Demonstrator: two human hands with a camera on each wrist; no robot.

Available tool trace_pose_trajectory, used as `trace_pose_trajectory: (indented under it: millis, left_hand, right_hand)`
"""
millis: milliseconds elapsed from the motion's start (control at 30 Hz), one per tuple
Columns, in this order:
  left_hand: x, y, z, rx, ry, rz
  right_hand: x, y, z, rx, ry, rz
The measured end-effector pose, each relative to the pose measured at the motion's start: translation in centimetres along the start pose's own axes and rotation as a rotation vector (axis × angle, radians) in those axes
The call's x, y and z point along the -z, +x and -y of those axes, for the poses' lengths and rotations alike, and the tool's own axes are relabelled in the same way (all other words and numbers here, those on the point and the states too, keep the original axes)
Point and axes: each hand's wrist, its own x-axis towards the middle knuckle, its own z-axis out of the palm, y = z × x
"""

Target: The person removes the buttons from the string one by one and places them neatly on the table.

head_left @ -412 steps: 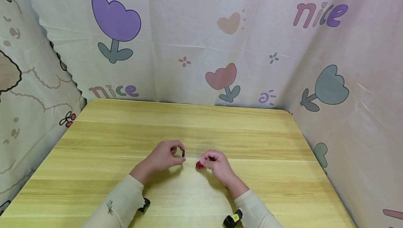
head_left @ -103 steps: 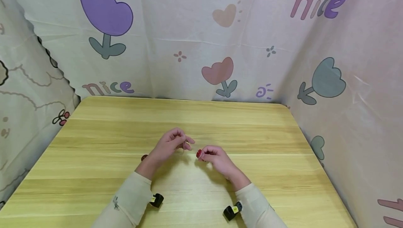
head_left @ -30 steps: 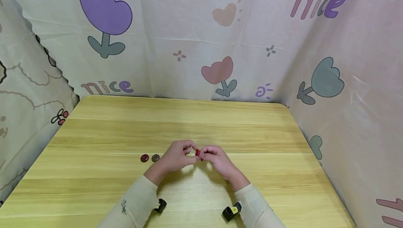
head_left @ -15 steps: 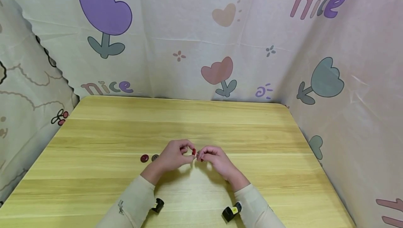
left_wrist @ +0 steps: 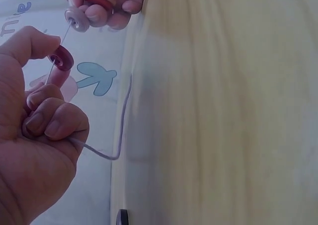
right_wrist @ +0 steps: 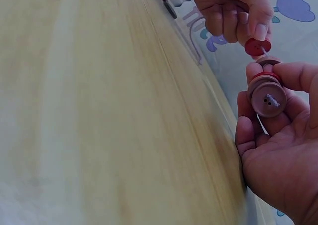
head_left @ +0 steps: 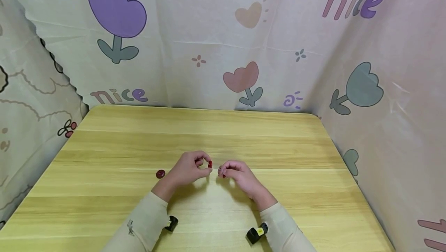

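My left hand (head_left: 188,169) pinches a red button (head_left: 210,164) between thumb and index finger. In the left wrist view a thin cord (left_wrist: 121,120) runs through that button, and its loose end trails from under the curled fingers. Just to the right, my right hand (head_left: 241,176) holds a short stack of brown and red buttons (right_wrist: 269,100); a knot shows on the end button's face. A brownish button (left_wrist: 77,19) sits on the cord at the right fingertips, a small gap from the red one. A dark red button (head_left: 160,174) lies on the table beside my left wrist.
The wooden table (head_left: 278,139) spreads out around both hands. Behind and beside it hangs a patterned cloth (head_left: 195,23). Black wrist cameras (head_left: 257,233) stick out below both sleeves.
Over the last second my left hand draws the red button leftward, away from the right hand's stack. The left wrist now covers the brown button on the table. My right hand stays nearly still.
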Motion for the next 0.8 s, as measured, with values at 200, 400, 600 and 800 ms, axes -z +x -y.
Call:
trace_pose_trajectory:
  millis: [200, 400, 600, 800]
  left_hand:
    - [0.4, -0.1, 0.1, 0.012, -0.007, -0.005]
    - [0.9, 0.0, 0.3, 0.033, -0.023, -0.032]
    - [1.5, -0.2, 0.3, 0.038, -0.018, -0.047]
    - [1.9, -0.4, 0.3, 0.044, -0.026, -0.063]
  right_hand:
    - [0.1, -0.1, 0.2, -0.005, -0.001, -0.001]
    - [0.1, -0.1, 0.2, -0.006, 0.007, -0.001]
    - [0.1, 0.0, 0.1, 0.003, 0.009, -0.002]
    - [0.0, -0.1, 0.0, 0.0, 0.016, -0.009]
